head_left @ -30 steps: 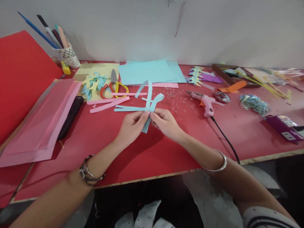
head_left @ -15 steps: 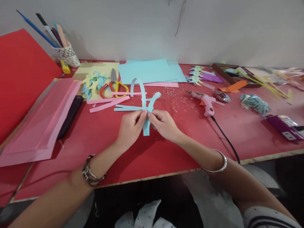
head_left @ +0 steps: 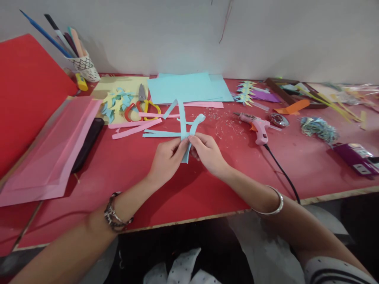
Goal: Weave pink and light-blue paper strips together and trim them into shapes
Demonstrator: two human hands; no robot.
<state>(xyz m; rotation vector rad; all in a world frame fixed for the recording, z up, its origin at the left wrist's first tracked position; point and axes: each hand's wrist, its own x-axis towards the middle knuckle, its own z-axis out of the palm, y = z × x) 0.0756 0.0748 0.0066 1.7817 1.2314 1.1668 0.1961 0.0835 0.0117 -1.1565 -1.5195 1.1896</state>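
Observation:
Light blue paper strips (head_left: 182, 114) are pinched between both hands above the red table, their upper parts bending away and short ends hanging below the fingers. My left hand (head_left: 168, 157) is closed on them with thumb and fingertips. Right beside it, my right hand (head_left: 207, 154) is closed on the strips too; its fingertips nearly touch the left thumb. Whether the strips are folded or crossed under the fingers is hidden. Behind the left hand lie loose blue strips (head_left: 161, 134) and pink strips (head_left: 136, 128). Scissors (head_left: 142, 94) with red and yellow handles rest farther back.
A pink glue gun (head_left: 257, 125) with a black cord lies to the right. Blue paper sheets (head_left: 183, 87) are at the back, pink sheets (head_left: 53, 150) at the left. A patterned pen cup (head_left: 85, 69) stands back left; a purple power strip (head_left: 355, 158) lies right.
Both hands have shifted slightly right and up with the strips. The left strip's round loop is now a sharper bend, and the hanging ends show less below the fingers.

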